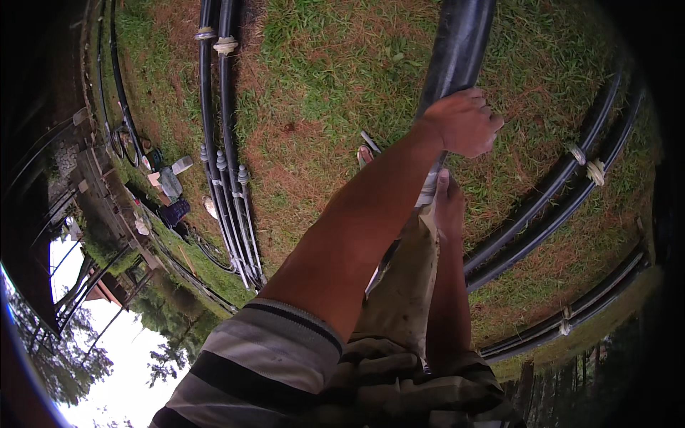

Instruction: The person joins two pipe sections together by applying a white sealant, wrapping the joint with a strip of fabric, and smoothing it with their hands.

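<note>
A thick black pipe (460, 46) runs from the top edge down toward my body, ending in a pale, whitish section (427, 189) near my legs. My left hand (464, 123) is closed over the pipe, its fingers curled round the right side; the striped-sleeved left arm crosses in front of me. Lower down, my right hand (449, 205) is against the pipe near that pale section. Its thumb lies along the pipe while the other fingers are mostly hidden. Khaki trousers (399, 292) show behind the arms.
Paired black pipes with pale ties lie on the grass at left (227, 93) and right (542, 196). Thinner rods with grey tips (232, 207) adjoin the left pair. Assorted items, including a dark bag (173, 212), lie farther left. Part of a foot (364, 156) shows beside my left forearm.
</note>
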Action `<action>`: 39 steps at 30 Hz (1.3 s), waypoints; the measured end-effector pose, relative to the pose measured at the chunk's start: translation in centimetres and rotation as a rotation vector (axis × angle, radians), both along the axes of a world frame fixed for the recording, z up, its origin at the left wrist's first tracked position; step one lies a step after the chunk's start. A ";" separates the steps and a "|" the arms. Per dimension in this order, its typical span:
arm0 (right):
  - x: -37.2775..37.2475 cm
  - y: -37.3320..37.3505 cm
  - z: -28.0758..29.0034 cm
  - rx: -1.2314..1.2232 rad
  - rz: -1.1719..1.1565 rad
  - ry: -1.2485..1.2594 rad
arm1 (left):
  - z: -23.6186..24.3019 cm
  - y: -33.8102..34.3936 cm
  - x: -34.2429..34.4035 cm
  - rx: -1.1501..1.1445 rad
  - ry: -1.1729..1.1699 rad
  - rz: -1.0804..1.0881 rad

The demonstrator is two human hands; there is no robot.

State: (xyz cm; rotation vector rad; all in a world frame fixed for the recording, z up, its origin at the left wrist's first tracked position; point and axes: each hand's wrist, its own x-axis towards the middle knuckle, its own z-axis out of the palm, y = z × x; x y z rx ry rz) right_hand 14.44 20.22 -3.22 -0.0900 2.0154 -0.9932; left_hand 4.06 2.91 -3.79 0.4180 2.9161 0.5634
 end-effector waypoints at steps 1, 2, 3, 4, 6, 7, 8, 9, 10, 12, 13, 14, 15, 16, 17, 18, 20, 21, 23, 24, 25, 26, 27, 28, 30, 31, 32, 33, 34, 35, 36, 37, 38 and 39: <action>0.0 -0.1 0.6 0.013 0.017 0.001 | 0.0 0.2 -0.3 0.052 -0.031 0.012; 0.9 -0.3 1.2 0.037 -0.020 0.014 | 0.0 0.1 -0.5 0.075 -0.019 -0.026; 2.4 -0.3 2.2 0.022 -0.010 0.280 | 0.1 -0.1 0.0 0.068 -0.020 -0.003; 3.1 0.1 2.8 0.003 0.008 0.545 | 0.3 -0.1 0.2 0.054 -0.023 0.023; 0.9 0.0 1.3 0.004 0.004 0.260 | 0.5 0.0 0.2 0.057 -0.035 0.008; -0.2 -0.2 0.6 -0.025 0.008 -0.029 | 0.3 -0.2 -0.1 0.039 -0.052 0.012; -0.1 0.0 0.6 -0.013 -0.008 -0.021 | 0.2 -0.1 -0.2 0.051 -0.044 -0.004; 0.6 0.1 0.7 -0.080 -0.034 0.130 | 0.1 0.1 0.0 0.054 -0.010 -0.002; 1.3 -0.1 1.0 -0.153 -0.052 0.282 | -0.1 -0.2 0.0 0.049 0.024 0.007; 2.3 -0.4 2.9 -0.107 -0.040 0.300 | -0.2 -0.5 0.1 0.057 0.018 0.006; 2.7 -0.7 3.4 -0.044 -0.039 0.327 | -0.1 -0.3 -0.1 0.037 0.015 -0.013; 2.9 -0.7 3.7 0.018 -0.036 0.353 | 0.1 -0.2 -0.2 0.018 0.011 -0.031; 2.1 -1.1 2.8 0.033 -0.023 0.311 | 0.3 -0.2 -0.1 0.031 0.006 -0.032; 0.8 -1.3 2.1 0.047 -0.024 0.313 | 0.5 -0.2 -0.3 0.066 -0.016 -0.030; -0.5 -1.4 1.4 -0.012 -0.083 0.059 | 0.5 -0.3 -0.4 0.103 -0.040 -0.030; -1.2 -1.4 1.2 -0.071 -0.146 -0.195 | 0.4 -0.4 -0.3 0.120 -0.040 -0.036; 0.2 -1.8 4.3 -0.058 -0.099 0.034 | 0.0 -0.9 -0.3 0.160 0.014 -0.052; 1.2 -1.7 5.6 -0.035 -0.088 0.115 | 0.2 -1.1 -0.2 0.177 0.018 -0.053; 1.9 -2.6 6.5 0.041 -0.057 0.191 | 0.6 -1.3 0.3 0.249 0.016 -0.058; 1.5 -2.7 5.8 0.065 -0.053 0.191 | 0.5 -1.2 0.0 0.273 0.015 -0.056; 1.1 -2.8 4.7 0.088 -0.113 0.065 | 0.9 -1.1 -0.2 0.348 0.049 -0.030; 0.3 -3.2 3.9 0.100 -0.172 -0.058 | 0.9 -1.2 -0.4 0.410 0.085 -0.001; -0.2 -3.1 3.7 0.147 -0.088 -0.122 | 1.1 -1.5 -0.4 0.422 0.079 0.006; 0.3 -3.3 4.0 0.161 -0.090 -0.129 | 1.1 -1.8 -0.4 0.507 0.100 0.013; 2.1 -3.6 5.1 0.207 -0.082 0.134 | 0.5 -2.4 -0.6 0.606 0.116 0.021; 2.5 -3.6 5.6 0.228 -0.087 0.129 | 0.6 -2.4 -0.6 0.634 0.128 0.041; 2.6 -3.4 5.8 0.247 -0.091 0.116 | 0.6 -2.4 -0.5 0.661 0.140 0.061; 2.3 -3.1 5.5 0.239 -0.082 0.059 | 0.6 -2.4 -0.6 0.666 0.144 0.059; 1.6 -2.9 5.3 0.225 -0.071 0.003 | 0.9 -2.3 -0.4 0.677 0.133 0.061; 0.7 -2.9 4.4 0.222 -0.079 -0.023 | 0.9 -2.3 -0.5 0.731 0.129 0.125; 0.2 -2.6 4.0 0.223 -0.083 -0.022 | 1.0 -2.3 -0.7 0.782 0.127 0.189; -0.2 -2.4 3.6 0.188 -0.077 0.042 | 1.4 -2.6 -0.7 0.858 0.153 0.272; -0.7 -2.5 3.7 0.151 -0.075 0.103 | 1.6 -2.6 0.3 0.919 0.147 0.413; -1.0 -2.2 4.6 0.132 -0.007 0.159 | 1.8 -2.5 1.4 0.977 0.140 0.555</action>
